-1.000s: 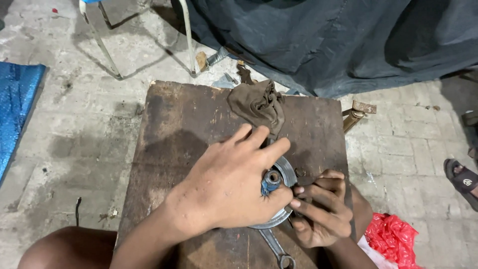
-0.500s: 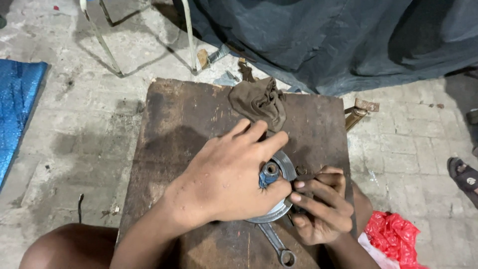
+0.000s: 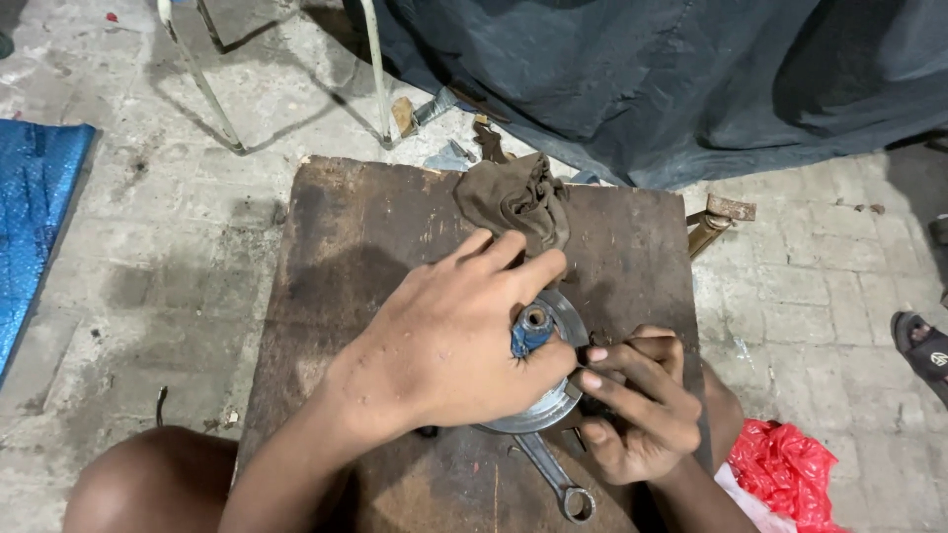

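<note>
Head camera looks down on a worn wooden board (image 3: 375, 247), dark and stained, which serves as the landmark. At its near edge lies a steel wrench (image 3: 553, 481) with a ring end, half under a round metal disc (image 3: 553, 400). The disc is grey and ridged at the rim, and sits on the near right part of the board. The left hand (image 3: 454, 341) lies flat over the disc, fingers spread across its top, with the thumb against a short blue-stained metal hub (image 3: 530, 331) that stands up from the disc's middle. The right hand (image 3: 637, 405) is at the disc's right edge, fingers curled and pressed together against the rim; what they pinch is hidden. A crumpled brown rag (image 3: 518, 202) rests on the far side of the board. Right of the board lies a red plastic bag (image 3: 785, 474). Left of it is a blue tarp (image 3: 35, 207) on the grey paved floor (image 3: 128, 286). Beyond the board hangs a dark cloth (image 3: 642, 79).
</note>
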